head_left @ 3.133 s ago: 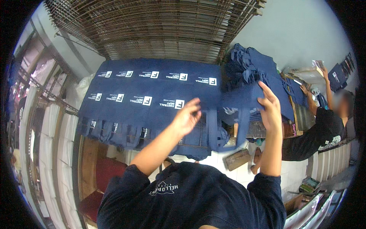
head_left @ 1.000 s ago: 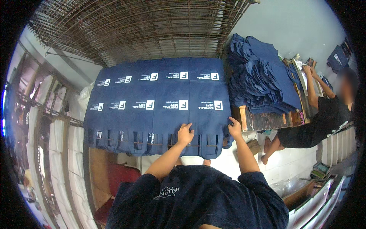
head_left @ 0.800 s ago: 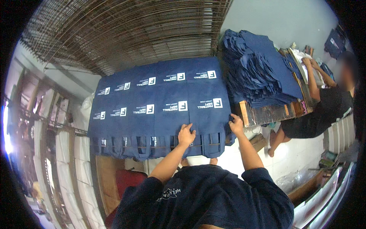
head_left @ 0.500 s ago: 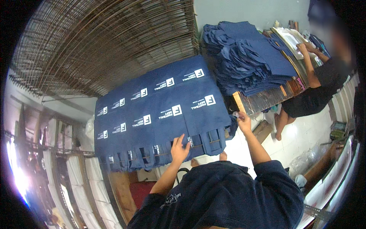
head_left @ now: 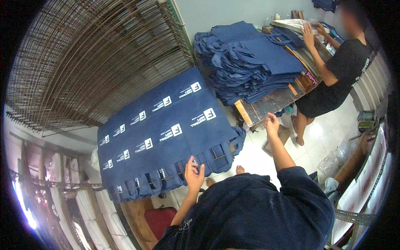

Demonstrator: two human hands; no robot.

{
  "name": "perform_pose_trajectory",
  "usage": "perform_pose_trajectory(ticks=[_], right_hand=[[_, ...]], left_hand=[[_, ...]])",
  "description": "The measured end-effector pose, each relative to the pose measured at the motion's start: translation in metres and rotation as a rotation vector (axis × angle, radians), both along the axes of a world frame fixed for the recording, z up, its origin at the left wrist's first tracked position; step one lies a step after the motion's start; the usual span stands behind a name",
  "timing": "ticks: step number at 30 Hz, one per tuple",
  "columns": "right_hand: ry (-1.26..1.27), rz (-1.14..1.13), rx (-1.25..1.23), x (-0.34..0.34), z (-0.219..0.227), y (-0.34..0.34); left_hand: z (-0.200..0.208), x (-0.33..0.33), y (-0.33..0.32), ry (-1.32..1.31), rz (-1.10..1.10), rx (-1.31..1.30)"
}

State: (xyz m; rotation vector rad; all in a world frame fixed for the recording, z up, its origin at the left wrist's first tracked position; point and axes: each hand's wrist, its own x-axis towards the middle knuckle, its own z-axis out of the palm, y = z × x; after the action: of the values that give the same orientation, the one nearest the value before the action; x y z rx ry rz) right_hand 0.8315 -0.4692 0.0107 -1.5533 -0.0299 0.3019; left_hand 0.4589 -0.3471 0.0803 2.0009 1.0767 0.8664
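Navy printed bags (head_left: 164, 139) lie in rows near the left hand (head_left: 194, 174).

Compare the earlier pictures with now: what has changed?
The left hand and right hand have let go of the navy bag, now laid at the front row's right end; the right hand then moved rightward. The wire rack and navy pile stayed put.

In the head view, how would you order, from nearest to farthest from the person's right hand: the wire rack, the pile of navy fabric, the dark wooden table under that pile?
1. Dark wooden table, bare front edge just beyond the right hand.
2. Pile of navy fabric, farther back on that table.
3. Wire rack, at upper left, farthest away.
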Motion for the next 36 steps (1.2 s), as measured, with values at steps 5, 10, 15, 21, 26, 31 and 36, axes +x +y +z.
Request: perform_pose_trajectory(ticks=[5, 10, 15, 21, 26, 31, 36], right_hand=[[0.021, -0.071, 0.316, 0.053, 0.079, 0.016], [0.009, -0.123, 0.480, 0.135, 0.133, 0.016], [0.136, -0.080, 0.727, 0.203, 0.140, 0.023], [0.314, -0.056, 0.927, 0.251, 0.136, 0.048], [0.601, -0.158, 1.068, 0.235, 0.176, 0.087], [0.400, 0.149, 0.800, 0.280, 0.135, 0.145], [0.294, -0.056, 0.737, 0.260, 0.178, 0.169]], left_hand=[[-0.001, 0.007, -0.010, -0.056, 0.065, -0.034], [0.000, 0.009, -0.029, -0.041, 0.116, -0.044], [-0.002, 0.004, -0.048, -0.060, 0.128, -0.042], [0.006, -0.004, -0.053, 0.014, 0.158, 0.015], [0.005, -0.013, -0.055, 0.103, 0.111, -0.023], [0.017, -0.002, -0.060, 0.115, 0.049, -0.038], [0.026, 0.006, -0.058, 0.117, -0.040, -0.073]])
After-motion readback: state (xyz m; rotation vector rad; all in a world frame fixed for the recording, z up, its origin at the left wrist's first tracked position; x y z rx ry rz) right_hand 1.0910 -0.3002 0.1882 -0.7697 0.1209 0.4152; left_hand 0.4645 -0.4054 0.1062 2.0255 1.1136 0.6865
